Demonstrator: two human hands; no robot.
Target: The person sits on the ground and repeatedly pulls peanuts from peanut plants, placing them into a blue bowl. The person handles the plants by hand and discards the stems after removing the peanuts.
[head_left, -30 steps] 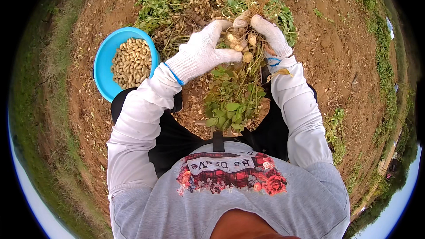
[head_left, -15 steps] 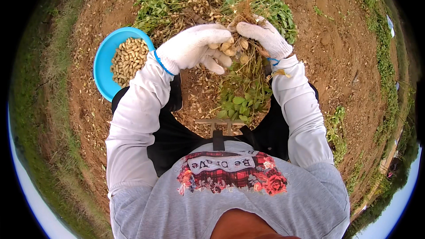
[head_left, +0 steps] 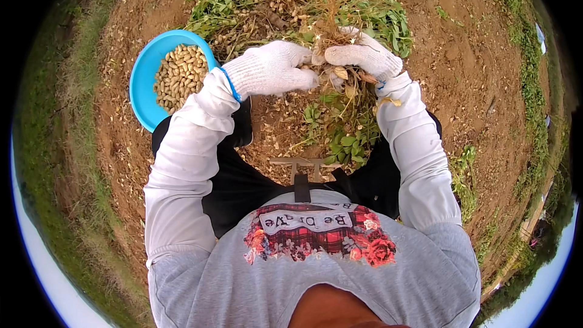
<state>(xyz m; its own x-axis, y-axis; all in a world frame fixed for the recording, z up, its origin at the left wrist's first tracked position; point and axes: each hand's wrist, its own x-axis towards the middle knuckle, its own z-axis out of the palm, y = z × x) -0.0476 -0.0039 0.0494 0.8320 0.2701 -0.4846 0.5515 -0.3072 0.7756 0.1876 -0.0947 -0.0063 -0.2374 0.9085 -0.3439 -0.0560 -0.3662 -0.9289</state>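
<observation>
A: Lettered items, with location?
B: Grey shirt (head_left: 243, 291), one, lower middle of the frame. Short line of dark lettering (head_left: 306, 221) on a pale panel (upside down as seen here).
A: Further marks?
B: Pale strip (head_left: 334, 207) just above, right end: a few small dark letters.

Right hand (head_left: 362, 54) grips peanut plant (head_left: 350, 103)

White-gloved, the left hand (head_left: 267, 69) is close beside the plant's pods (head_left: 340, 73). A blue basin (head_left: 141, 94) holding loose peanuts (head_left: 180, 77) sits on brown soil (head_left: 477, 91), leftward; leafy plants (head_left: 221, 5) lie heaped ahead.
</observation>
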